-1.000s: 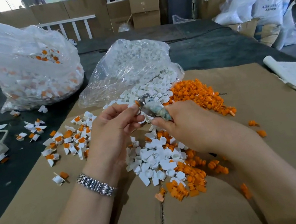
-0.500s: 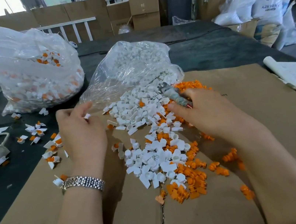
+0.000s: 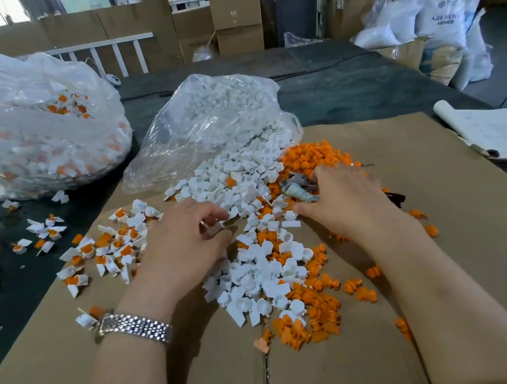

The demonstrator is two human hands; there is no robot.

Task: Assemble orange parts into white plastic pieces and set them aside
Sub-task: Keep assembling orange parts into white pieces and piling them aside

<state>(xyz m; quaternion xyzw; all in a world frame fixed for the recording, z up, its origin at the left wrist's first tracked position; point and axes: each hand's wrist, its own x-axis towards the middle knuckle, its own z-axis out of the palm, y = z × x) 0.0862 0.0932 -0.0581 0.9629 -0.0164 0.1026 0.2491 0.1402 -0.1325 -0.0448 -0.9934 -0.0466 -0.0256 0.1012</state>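
White plastic pieces (image 3: 257, 267) lay heaped between both hands; left hand (image 3: 184, 242) pinched one piece, right hand (image 3: 343, 201) gripped a wrapped tool (image 3: 298, 192) above orange parts (image 3: 310, 158).

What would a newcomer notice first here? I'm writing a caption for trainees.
The heap of white pieces and orange parts on the cardboard, both hands in it. The right hand holds a small tool; assembled pieces lie left.

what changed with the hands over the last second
The left hand let go of a finished piece on the left, then came back to the white pieces. The right hand dropped to the orange parts, still holding the tool. Bags unmoved.
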